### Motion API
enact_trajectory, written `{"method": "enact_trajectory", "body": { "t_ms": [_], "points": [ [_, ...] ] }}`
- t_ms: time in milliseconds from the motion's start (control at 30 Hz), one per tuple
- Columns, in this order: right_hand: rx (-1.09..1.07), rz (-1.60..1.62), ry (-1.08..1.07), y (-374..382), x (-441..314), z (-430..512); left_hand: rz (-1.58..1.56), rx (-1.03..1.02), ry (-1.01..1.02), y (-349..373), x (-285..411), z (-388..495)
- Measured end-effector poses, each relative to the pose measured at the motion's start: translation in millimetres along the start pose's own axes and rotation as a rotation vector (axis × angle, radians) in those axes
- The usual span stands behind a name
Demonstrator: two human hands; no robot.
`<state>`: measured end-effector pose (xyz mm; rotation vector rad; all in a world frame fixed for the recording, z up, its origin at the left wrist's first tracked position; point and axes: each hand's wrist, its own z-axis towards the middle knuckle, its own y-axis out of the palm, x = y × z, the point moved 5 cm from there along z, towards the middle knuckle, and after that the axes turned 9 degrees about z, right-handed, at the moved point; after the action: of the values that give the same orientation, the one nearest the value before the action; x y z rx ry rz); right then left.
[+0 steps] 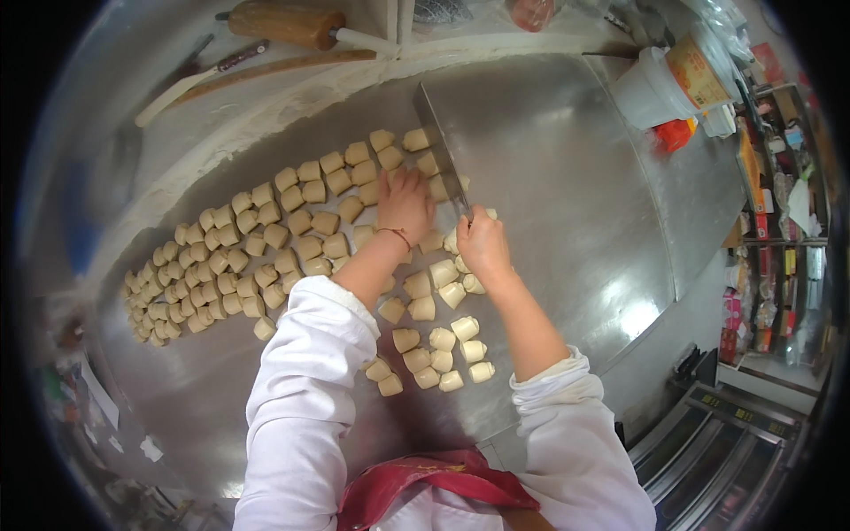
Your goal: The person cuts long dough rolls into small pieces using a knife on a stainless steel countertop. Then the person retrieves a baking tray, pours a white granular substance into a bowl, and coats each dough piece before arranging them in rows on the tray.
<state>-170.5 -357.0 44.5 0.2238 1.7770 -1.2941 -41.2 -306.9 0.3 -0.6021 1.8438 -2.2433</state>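
My right hand (485,245) grips the handle of a long, wide metal blade (441,143), a knife or scraper, standing on edge and pointing away from me. The blade is beside a row of dough pieces (416,140) at the far side. My left hand (405,206) rests palm down with spread fingers on or just above dough pieces left of the blade; what lies under the palm is hidden. Many small rolled dough pieces (309,247) lie in rows on the metal worktop (564,186), stretching to the left. Paler pieces (473,350) lie nearer me, by my right forearm.
A wooden rolling pin (285,25) and a long-handled tool (179,89) lie beyond the floury far edge. A white plastic bucket (647,86) stands at the far right, near a red package (674,135). Shelves with packaged goods (764,265) and metal equipment (710,458) are to the right.
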Motion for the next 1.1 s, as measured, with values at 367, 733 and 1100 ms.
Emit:
{"method": "enact_trajectory", "body": {
  "t_ms": [367,733,1100],
  "points": [
    [-0.071,-0.055,0.103,6.8,-10.6,7.9,-0.281,0.144,-0.079,-24.4,-7.6,14.5],
    [-0.232,-0.156,0.156,7.0,-19.7,23.3,-0.239,0.201,0.056,-36.1,9.3,39.7],
    [-0.195,-0.184,0.135,8.1,-7.7,25.5,-0.206,0.187,-0.150,-97.0,-83.7,-79.4]
  ]
}}
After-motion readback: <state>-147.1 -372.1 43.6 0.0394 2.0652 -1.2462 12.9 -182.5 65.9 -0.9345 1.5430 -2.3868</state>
